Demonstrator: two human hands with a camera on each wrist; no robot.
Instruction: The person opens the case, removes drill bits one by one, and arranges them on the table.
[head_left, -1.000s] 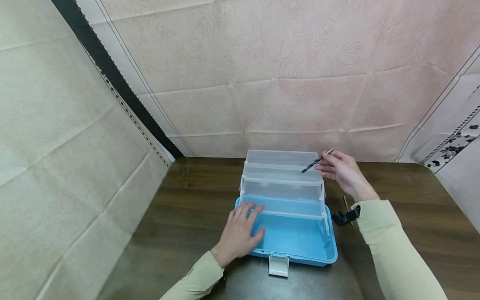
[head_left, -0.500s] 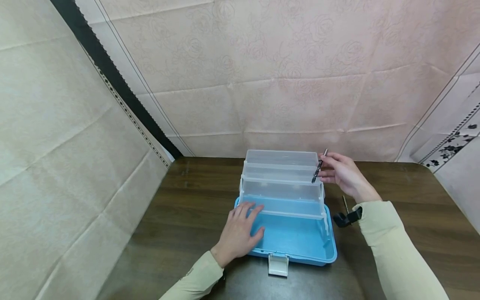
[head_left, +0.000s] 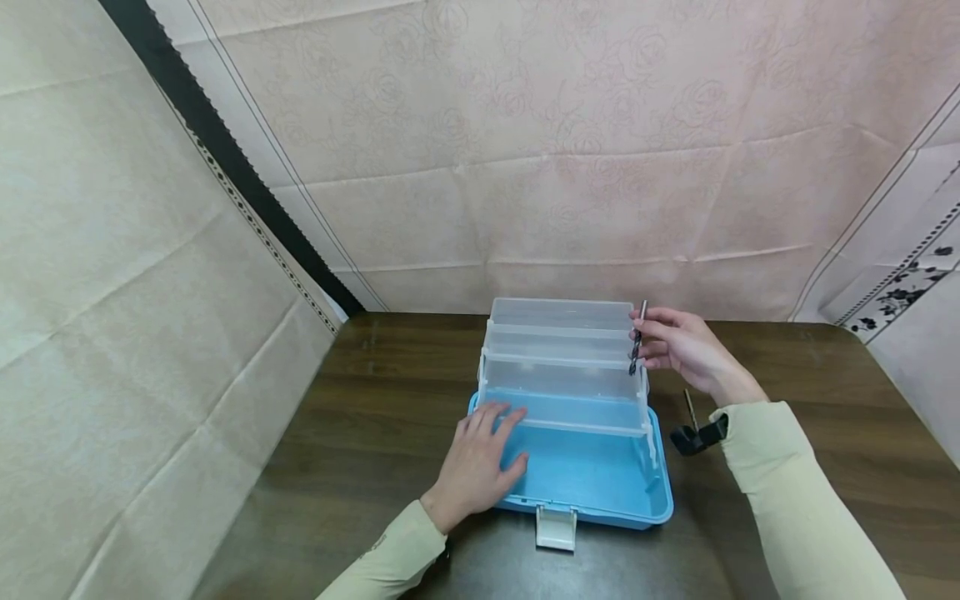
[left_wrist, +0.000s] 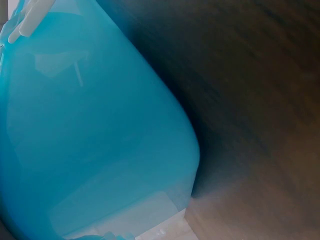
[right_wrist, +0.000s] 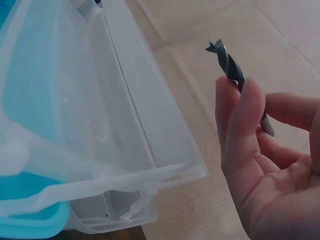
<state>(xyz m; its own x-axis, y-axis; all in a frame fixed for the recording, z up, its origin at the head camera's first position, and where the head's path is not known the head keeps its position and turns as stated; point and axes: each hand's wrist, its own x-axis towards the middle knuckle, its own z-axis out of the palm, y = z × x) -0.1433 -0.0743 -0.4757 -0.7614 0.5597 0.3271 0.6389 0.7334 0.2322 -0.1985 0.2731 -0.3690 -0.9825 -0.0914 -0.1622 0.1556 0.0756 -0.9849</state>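
Note:
A dark spiral drill bit point(head_left: 635, 354) with a shiny shank is pinched between the thumb and fingers of my right hand point(head_left: 690, 350), at the right side of the clear tiers. In the right wrist view the drill bit point(right_wrist: 231, 65) shows a pointed, forked tip. A blue toolbox point(head_left: 592, 471) stands unfolded, its translucent stepped trays point(head_left: 562, 379) raised toward the back. My left hand point(head_left: 472, 471) rests at the box's left edge with fingers spread. In the left wrist view the blue box wall point(left_wrist: 100, 125) fills much of the picture; the left hand is not visible there.
A white latch point(head_left: 556, 529) hangs at the box's front. Below the right wrist, a thin brass-coloured rod point(head_left: 691, 408) shows beside the black wrist camera point(head_left: 697, 435), partly hidden. The dark wooden table point(head_left: 382, 400) meets a pale patterned cloth point(head_left: 562, 167) behind.
The drill bit has turned in my right hand from a slant to nearly upright, its spiral end swinging down and right. The left hand and the box keep their places.

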